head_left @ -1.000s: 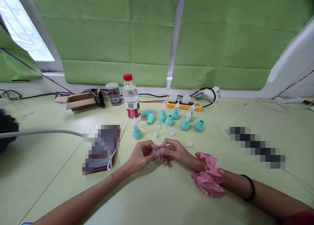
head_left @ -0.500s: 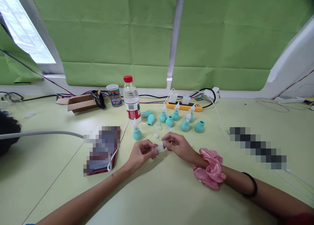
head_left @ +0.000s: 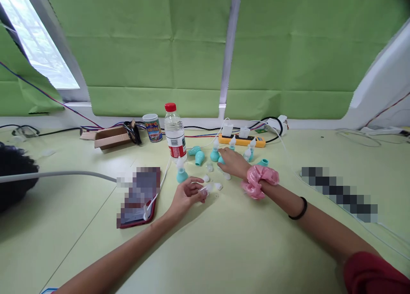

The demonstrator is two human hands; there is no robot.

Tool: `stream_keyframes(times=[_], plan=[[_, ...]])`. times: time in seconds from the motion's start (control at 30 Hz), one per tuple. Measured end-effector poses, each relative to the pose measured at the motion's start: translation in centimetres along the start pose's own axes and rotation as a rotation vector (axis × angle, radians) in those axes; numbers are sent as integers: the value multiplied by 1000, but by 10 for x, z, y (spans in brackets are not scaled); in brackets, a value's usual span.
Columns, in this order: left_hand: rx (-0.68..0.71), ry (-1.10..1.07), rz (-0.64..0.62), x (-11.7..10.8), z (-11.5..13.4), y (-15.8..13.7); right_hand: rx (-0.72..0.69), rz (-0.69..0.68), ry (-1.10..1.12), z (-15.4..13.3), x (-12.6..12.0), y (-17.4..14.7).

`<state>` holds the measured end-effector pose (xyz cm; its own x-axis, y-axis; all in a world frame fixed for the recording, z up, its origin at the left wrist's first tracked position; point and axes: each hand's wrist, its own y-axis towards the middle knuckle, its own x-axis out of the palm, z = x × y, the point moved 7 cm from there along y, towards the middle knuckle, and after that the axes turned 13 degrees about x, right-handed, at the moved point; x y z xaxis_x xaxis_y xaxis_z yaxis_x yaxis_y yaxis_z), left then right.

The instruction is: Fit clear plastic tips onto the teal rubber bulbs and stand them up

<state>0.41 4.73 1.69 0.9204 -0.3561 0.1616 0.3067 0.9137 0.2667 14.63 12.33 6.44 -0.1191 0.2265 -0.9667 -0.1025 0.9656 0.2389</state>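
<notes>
My left hand (head_left: pixel 187 195) rests on the pale green table (head_left: pixel 224 242), its fingertips pinching a small clear plastic tip (head_left: pixel 205 191). My right hand (head_left: pixel 232 162), with a pink scrunchie (head_left: pixel 258 180) on the wrist, reaches forward and covers a teal rubber bulb (head_left: pixel 221 160) in a cluster of several teal bulbs; whether the fingers grip it is hidden. Another teal bulb with a clear tip (head_left: pixel 181 173) stands just beyond my left hand. Loose clear tips (head_left: pixel 218 186) lie between the hands.
A water bottle with a red cap (head_left: pixel 174 133) stands behind the bulbs, beside a printed can (head_left: pixel 153 127) and an open cardboard box (head_left: pixel 110 136). A yellow power strip (head_left: pixel 243 140) with chargers and cables runs along the back. A phone (head_left: pixel 139 195) lies at the left.
My hands have parted. The right hand let go of the clear piece and moved forward to the teal bulbs. The left hand kept the clear tip and sank to the table.
</notes>
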Motion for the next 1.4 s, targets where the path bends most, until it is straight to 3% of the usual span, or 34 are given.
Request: stream_keyframes(times=[0.13,0.27,0.43,0.53,0.63,0.73,0.93,1.03,1.2,1.3,1.4], plan=[[-29,-45,-4,0,-4,-2,23,6,11,5,7,5],[-47,-93,30,0,-5,-3,6,51,69,5,-13,-4],[-46,-107,84,-3,0,-4,-294,2,505,-23,-48,-56],[-20,-82,90,-5,5,-3,-386,-104,631,-35,-43,-87],[27,34,68,-5,9,-2,-352,-157,718,-39,-25,-103],[61,246,28,-3,9,-2,-291,-86,772,-39,-14,-108],[80,459,-138,9,4,-7,-227,31,857,-35,-6,-114],[196,719,-175,11,14,-7,-248,111,875,-33,-11,-116],[390,1073,-364,18,19,-8,-156,176,936,-25,-16,-115],[406,1071,-329,15,20,-8,-118,137,946,-23,-14,-115],[439,869,-203,13,32,-8,-112,49,909,-26,-7,-115]])
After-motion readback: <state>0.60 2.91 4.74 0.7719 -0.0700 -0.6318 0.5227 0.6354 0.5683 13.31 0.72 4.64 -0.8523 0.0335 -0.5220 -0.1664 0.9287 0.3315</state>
